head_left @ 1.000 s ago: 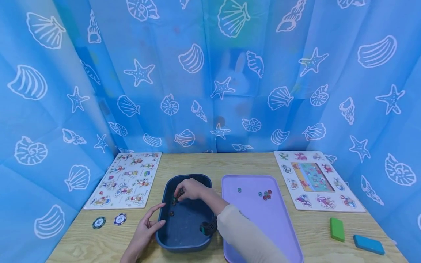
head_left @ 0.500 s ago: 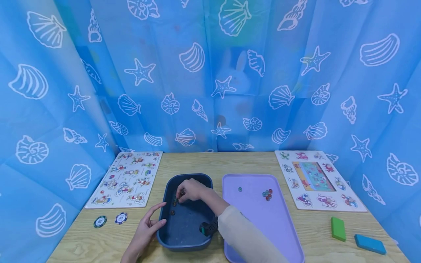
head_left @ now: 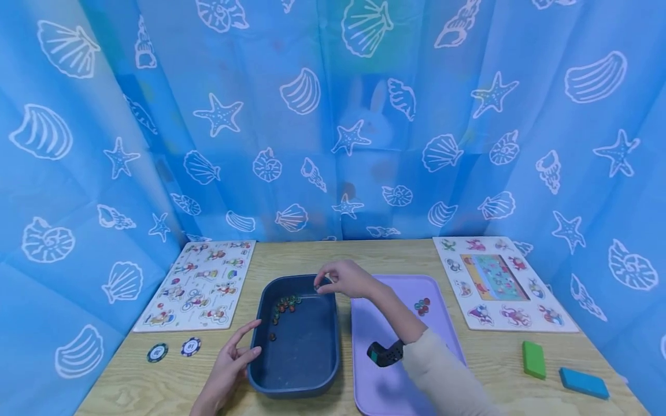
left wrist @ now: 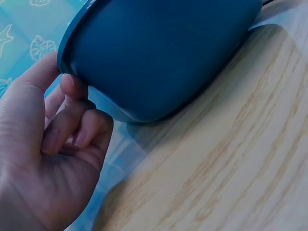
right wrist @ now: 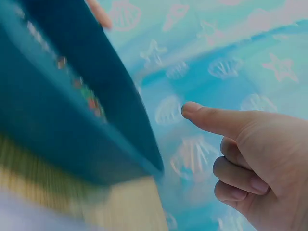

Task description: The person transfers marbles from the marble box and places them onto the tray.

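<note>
A dark blue bin [head_left: 302, 364] stands mid-table, with several small red and green glass beads [head_left: 286, 304] along its left and far inside. My left hand [head_left: 231, 357] holds the bin's left rim, thumb and index finger over the edge. In the left wrist view, its other fingers curl below the rim. Above the bin's far right corner, my right hand [head_left: 346, 279] pinches a small dark greenish bead [head_left: 317, 287], barely visible at the fingertips. The right wrist view shows the thumb but hides the bead. Several red and green beads cluster on the lilac tray [head_left: 437, 346].
Two poker chips [head_left: 191, 346] lie left of the bin. Picture puzzle boards stand at the back left [head_left: 198, 289] and back right [head_left: 502, 286]. A green block [head_left: 533, 360] and a blue block [head_left: 584, 382] lie at the right. A shell-patterned curtain [head_left: 333, 144] encloses the table.
My right hand has risen from the beads in the bin and moved right, towards the tray. A green bead on the tray has shifted right against the cluster. The left hand stays put.
</note>
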Action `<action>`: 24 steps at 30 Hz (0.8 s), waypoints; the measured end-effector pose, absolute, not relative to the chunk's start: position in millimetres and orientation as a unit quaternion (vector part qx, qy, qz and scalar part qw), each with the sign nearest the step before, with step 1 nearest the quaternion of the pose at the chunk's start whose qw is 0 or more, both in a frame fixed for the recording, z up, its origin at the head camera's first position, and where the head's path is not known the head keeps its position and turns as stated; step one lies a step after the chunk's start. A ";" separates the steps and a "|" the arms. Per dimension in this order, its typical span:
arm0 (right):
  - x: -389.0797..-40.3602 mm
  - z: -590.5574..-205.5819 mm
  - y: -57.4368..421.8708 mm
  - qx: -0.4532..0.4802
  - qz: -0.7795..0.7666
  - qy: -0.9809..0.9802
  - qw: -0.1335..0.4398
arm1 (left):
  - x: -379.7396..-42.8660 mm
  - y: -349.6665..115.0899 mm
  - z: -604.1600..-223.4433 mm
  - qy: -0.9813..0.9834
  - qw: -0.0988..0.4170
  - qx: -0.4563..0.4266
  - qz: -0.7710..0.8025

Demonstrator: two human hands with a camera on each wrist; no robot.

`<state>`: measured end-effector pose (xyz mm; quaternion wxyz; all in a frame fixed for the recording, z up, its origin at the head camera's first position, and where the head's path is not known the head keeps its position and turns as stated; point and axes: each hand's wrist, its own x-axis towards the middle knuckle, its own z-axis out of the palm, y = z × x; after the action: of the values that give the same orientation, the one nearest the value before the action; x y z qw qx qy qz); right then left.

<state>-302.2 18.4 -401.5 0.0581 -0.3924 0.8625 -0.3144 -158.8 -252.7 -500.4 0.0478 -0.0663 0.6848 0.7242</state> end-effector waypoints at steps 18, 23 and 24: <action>-312.3 -468.4 151.5 -0.237 -0.279 0.931 0.009 | -156.0 -252.5 -495.8 0.612 0.042 -0.025 0.789; -314.9 -476.1 163.2 -0.238 -0.249 0.939 -0.004 | -155.9 -252.9 -494.7 0.593 0.037 -0.015 0.804; -314.8 -476.8 164.1 -0.239 -0.249 0.939 -0.003 | -156.0 -252.9 -494.7 0.593 0.040 -0.013 0.804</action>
<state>-314.8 164.1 -476.8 -0.0031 -0.2386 0.9387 -0.2489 -156.0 -252.9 -494.7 0.0401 -0.0127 0.5927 0.8043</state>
